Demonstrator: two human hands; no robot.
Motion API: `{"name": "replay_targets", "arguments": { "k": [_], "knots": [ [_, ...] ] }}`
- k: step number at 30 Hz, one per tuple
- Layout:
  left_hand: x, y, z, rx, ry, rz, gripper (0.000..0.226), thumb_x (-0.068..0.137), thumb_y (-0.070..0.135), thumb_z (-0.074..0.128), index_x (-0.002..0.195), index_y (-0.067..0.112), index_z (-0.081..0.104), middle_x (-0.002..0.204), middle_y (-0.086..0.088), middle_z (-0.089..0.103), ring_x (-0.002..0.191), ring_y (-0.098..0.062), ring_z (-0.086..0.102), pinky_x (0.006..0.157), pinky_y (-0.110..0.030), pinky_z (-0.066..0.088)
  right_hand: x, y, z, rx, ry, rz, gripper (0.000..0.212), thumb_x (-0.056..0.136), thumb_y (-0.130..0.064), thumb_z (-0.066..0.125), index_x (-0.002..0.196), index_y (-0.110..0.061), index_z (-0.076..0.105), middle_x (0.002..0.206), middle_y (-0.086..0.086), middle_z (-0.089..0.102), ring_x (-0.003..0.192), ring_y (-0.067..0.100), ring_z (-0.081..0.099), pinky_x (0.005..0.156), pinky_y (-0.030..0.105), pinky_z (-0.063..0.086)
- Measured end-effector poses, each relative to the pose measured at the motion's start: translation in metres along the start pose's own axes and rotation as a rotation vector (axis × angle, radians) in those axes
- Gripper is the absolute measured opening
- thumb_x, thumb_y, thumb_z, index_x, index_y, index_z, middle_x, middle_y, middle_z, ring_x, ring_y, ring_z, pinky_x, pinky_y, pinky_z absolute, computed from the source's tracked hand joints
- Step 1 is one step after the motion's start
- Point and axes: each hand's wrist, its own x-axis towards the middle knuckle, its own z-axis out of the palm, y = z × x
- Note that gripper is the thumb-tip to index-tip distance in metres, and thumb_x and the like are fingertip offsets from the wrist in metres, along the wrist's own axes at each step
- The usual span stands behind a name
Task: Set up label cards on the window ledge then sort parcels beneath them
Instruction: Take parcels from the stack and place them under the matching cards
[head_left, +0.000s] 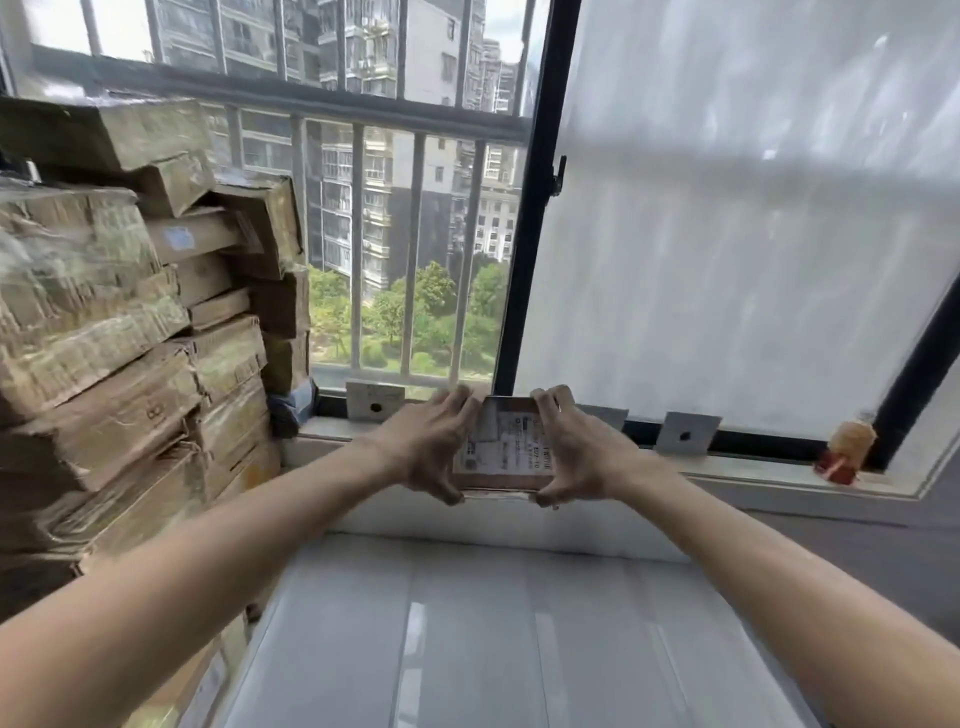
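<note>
Two hands of mine clamp one small parcel (497, 448), a flat cardboard box with a white printed label facing me (the print is too blurred to read). It sits at the centre of my view, held up against the window ledge (753, 475), its far edge level with the bottom of the window frame.

My left hand (431, 447) grips the parcel's edge at 9 o'clock, fingers curled over the top corner and thumb hooked under the bottom corner. My right hand (576, 449) does the same at 3 o'clock, fingers bent over the top and thumb pinching the lower corner. Both sets of fingers are spread apart from one another yet tight on the box.

At 12 o'clock from the parcel stands the dark window frame post (535, 208). Just beside my left fingers, at 10 o'clock, a pale card (375, 401) with a dark dot in it leans upright on the ledge. Another such card (687, 433) stands at 3 o'clock, apart from my right hand. Farther along at 3 o'clock a small bottle (847, 447) with a red lower part rests in the ledge corner.

At 9 o'clock, well apart, a tall stack of cardboard boxes (119, 322) rises beside the barred window (415, 249). At 1 o'clock hangs a frosted pane (753, 234). At 6 o'clock lies a glossy white surface (493, 634).
</note>
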Motion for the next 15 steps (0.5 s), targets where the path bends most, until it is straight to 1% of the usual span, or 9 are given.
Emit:
{"name": "replay_targets", "arguments": {
  "k": [2, 4, 6, 8, 11, 13, 15],
  "knots": [
    [0.001, -0.001, 0.024, -0.018, -0.038, 0.000, 0.138, 0.060, 0.057, 0.086, 0.154, 0.007, -0.002, 0.152, -0.009, 0.018, 0.136, -0.027, 0.029, 0.108, -0.040, 0.043, 0.003, -0.002, 0.024, 0.016, -0.046, 0.000, 0.117, 0.058, -0.047, 0.092, 0.142, -0.011, 0.017, 0.132, 0.009, 0.027, 0.102, 0.031, 0.058, 0.084, 0.039, 0.055],
    [0.003, -0.003, 0.044, -0.024, -0.082, 0.024, 0.137, 0.059, 0.057, 0.086, 0.153, 0.005, 0.002, 0.150, -0.011, 0.022, 0.135, -0.028, 0.031, 0.111, -0.040, 0.039, 0.006, -0.003, 0.046, 0.044, -0.086, -0.001, 0.116, 0.059, -0.048, 0.091, 0.142, -0.009, 0.020, 0.131, 0.010, 0.030, 0.107, 0.030, 0.055, 0.091, 0.040, 0.053],
    [0.007, -0.006, 0.060, -0.046, -0.113, 0.035, 0.132, 0.059, 0.055, 0.087, 0.152, 0.004, 0.008, 0.147, -0.011, 0.027, 0.133, -0.027, 0.033, 0.111, -0.039, 0.039, 0.009, -0.003, 0.063, 0.083, -0.125, -0.005, 0.114, 0.061, -0.047, 0.091, 0.142, -0.005, 0.022, 0.130, 0.010, 0.032, 0.112, 0.028, 0.051, 0.098, 0.033, 0.047],
    [0.010, -0.009, 0.076, -0.076, -0.144, 0.036, 0.130, 0.059, 0.053, 0.088, 0.152, 0.005, 0.010, 0.146, -0.010, 0.028, 0.133, -0.027, 0.032, 0.109, -0.040, 0.041, 0.013, 0.000, 0.080, 0.118, -0.174, 0.003, 0.116, 0.063, -0.046, 0.090, 0.144, -0.002, 0.020, 0.134, 0.012, 0.031, 0.116, 0.028, 0.051, 0.100, 0.030, 0.042],
    [0.016, -0.010, 0.099, -0.091, -0.198, 0.030, 0.134, 0.061, 0.053, 0.086, 0.154, 0.003, 0.004, 0.149, -0.009, 0.024, 0.137, -0.027, 0.029, 0.111, -0.041, 0.040, 0.021, 0.006, 0.107, 0.165, -0.224, 0.026, 0.126, 0.061, -0.048, 0.091, 0.150, -0.003, 0.013, 0.139, 0.012, 0.028, 0.120, 0.029, 0.050, 0.104, 0.032, 0.041],
    [0.021, -0.012, 0.116, -0.105, -0.233, 0.025, 0.134, 0.062, 0.054, 0.085, 0.154, 0.004, 0.003, 0.149, -0.009, 0.024, 0.135, -0.027, 0.031, 0.111, -0.039, 0.041, 0.027, 0.011, 0.127, 0.188, -0.259, 0.034, 0.127, 0.061, -0.048, 0.091, 0.151, -0.005, 0.011, 0.141, 0.011, 0.027, 0.121, 0.030, 0.050, 0.105, 0.033, 0.043],
    [0.028, -0.014, 0.137, -0.115, -0.269, 0.015, 0.132, 0.062, 0.055, 0.085, 0.154, 0.005, 0.004, 0.148, -0.008, 0.024, 0.133, -0.027, 0.032, 0.108, -0.040, 0.044, 0.032, 0.018, 0.150, 0.224, -0.289, 0.043, 0.126, 0.060, -0.047, 0.091, 0.150, -0.007, 0.013, 0.141, 0.010, 0.028, 0.118, 0.030, 0.053, 0.102, 0.036, 0.047]
  ]
}}
